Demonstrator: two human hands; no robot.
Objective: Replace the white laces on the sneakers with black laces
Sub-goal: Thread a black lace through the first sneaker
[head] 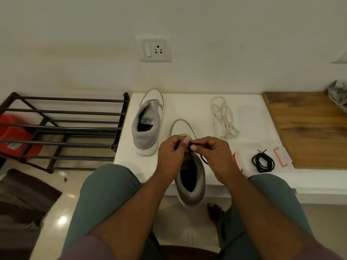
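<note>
Head view: near sneaker (189, 177), grey upper with white perforated toe, at front edge of white bench (187, 106), heel overhanging. Left hand (170, 156) and right hand (216, 156) both pinching black lace (191, 147) over its eyelets. Second sneaker (148, 121) unlaced, toward back-left corner. White laces (223, 117) heaped near back edge. Spare black lace (262, 162) coiled toward front right.

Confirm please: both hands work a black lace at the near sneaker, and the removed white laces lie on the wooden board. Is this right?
Not quite. The head view shows the white laces on the white surface, left of the wooden board. Both hands do work a black lace at the near sneaker.
</note>
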